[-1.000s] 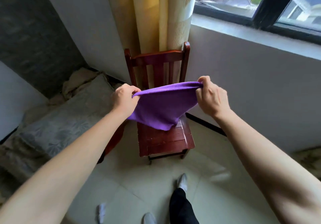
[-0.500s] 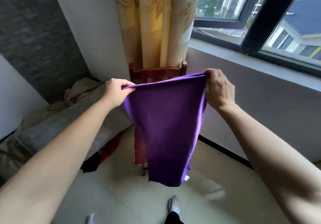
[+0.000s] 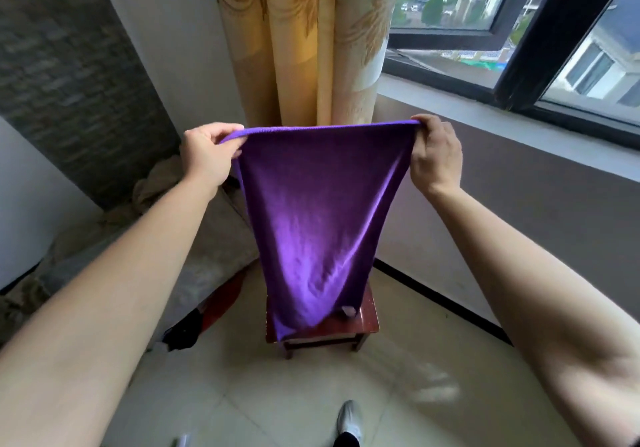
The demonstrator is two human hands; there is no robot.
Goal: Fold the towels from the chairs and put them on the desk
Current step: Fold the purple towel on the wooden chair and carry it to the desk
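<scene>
Chair (image 3: 360, 325): the purple towel (image 3: 318, 224) hanging from my hands hides its back and most of its seat; only the near edge of the seat and two near legs show.
Towel tag (image 3: 347, 310): a small pale patch near the towel's lower right corner, too small to read.
My left hand (image 3: 207, 155): its fingertips are tucked behind the towel's top left corner.
My right hand (image 3: 437, 155): its fingertips are hidden behind the top right corner.
My foot (image 3: 350, 420): only one white shoe shows, the leg cut off by the near edge.
Bedding (image 3: 194, 259), far left: blurred, partly behind my left forearm.
Dark and red things on the floor (image 3: 204, 315), left of the chair: cannot tell what they are.
</scene>
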